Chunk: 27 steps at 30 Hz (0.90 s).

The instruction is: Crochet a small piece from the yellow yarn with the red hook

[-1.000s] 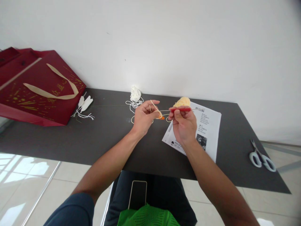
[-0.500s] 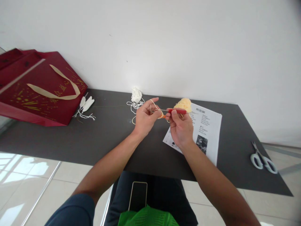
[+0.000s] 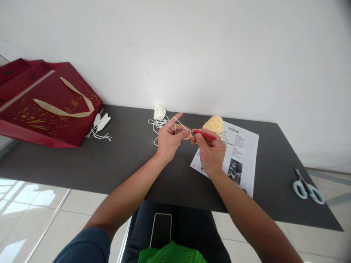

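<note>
Between thumb and fingers, my left hand (image 3: 169, 140) pinches a small piece of yellow-orange crochet work (image 3: 188, 136). A strand of pale yellow yarn (image 3: 179, 121) loops over its raised index finger. My right hand (image 3: 212, 151) grips the red handle of a crochet hook (image 3: 204, 135), whose thin metal tip reaches left to the work. Its other metal end points right over the printed sheet. Just behind my right hand sits a ball of yellow yarn (image 3: 214, 124). My fingers partly hide the crochet work.
A printed sheet (image 3: 248, 157) lies under my right wrist. Scissors (image 3: 306, 186) rest at the table's right end. White yarn (image 3: 159, 110) lies at the back, white crocheted pieces (image 3: 102, 122) beside a red gift bag (image 3: 52, 106). A phone (image 3: 161, 230) is on my lap.
The crochet hook has tilted, its right end now lower and its tip pointing up-left. My right hand has turned with it; my left hand stays nearly in place.
</note>
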Each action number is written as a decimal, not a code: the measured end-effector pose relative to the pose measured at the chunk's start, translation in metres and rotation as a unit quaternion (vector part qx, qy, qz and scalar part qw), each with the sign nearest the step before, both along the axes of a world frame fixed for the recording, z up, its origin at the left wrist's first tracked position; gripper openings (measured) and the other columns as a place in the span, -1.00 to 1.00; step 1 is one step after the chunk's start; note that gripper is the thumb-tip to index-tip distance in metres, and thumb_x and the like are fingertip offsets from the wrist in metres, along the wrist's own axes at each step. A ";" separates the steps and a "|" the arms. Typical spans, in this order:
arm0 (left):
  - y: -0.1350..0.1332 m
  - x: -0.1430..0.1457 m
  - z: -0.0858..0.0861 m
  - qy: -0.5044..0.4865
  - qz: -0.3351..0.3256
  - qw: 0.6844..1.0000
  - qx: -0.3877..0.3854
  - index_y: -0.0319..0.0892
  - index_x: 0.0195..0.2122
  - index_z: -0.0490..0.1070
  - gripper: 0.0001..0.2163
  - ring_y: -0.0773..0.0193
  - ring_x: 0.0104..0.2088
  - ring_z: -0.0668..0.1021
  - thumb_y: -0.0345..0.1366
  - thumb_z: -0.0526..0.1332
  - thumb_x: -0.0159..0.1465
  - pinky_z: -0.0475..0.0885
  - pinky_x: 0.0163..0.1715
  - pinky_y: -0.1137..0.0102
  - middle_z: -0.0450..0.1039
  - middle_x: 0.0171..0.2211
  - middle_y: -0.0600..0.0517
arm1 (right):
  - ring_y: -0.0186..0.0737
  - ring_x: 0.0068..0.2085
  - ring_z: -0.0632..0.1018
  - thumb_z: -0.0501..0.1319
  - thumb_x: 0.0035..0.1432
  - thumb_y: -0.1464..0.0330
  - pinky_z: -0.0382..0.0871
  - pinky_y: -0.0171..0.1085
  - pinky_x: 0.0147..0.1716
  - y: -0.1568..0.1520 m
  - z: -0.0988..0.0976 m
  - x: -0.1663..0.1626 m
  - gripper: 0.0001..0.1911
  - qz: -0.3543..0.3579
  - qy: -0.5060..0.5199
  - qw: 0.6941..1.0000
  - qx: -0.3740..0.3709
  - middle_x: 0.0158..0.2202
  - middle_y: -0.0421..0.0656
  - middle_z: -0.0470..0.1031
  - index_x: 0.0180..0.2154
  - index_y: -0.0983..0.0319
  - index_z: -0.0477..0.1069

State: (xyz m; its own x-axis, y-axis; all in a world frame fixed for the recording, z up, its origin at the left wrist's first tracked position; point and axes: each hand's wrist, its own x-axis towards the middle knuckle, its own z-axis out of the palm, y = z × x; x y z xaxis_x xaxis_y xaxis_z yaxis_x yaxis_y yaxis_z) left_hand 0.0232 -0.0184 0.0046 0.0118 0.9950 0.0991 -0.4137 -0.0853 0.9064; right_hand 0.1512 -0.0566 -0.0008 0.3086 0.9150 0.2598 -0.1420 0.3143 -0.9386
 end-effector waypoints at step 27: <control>0.002 0.002 0.005 -0.123 -0.041 0.987 -0.092 -0.22 0.13 0.44 -0.34 0.40 -0.40 0.60 -0.48 0.50 -0.05 0.47 -0.24 0.41 0.64 -0.40 0.11 | -0.40 -0.38 0.59 0.43 0.18 0.31 0.55 -0.35 -0.38 0.015 0.006 0.015 -0.91 0.083 0.138 0.987 0.012 -0.22 -0.23 0.68 -0.26 0.13 0.57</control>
State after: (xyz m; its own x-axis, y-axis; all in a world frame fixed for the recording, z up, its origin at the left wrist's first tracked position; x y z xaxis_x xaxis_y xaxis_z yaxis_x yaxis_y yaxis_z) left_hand 0.0248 -0.0161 0.0094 0.0905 0.9932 -0.0738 -0.6214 0.1142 0.7752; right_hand 0.1667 -0.0421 0.0056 0.2170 0.9537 0.2084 -0.4431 0.2864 -0.8495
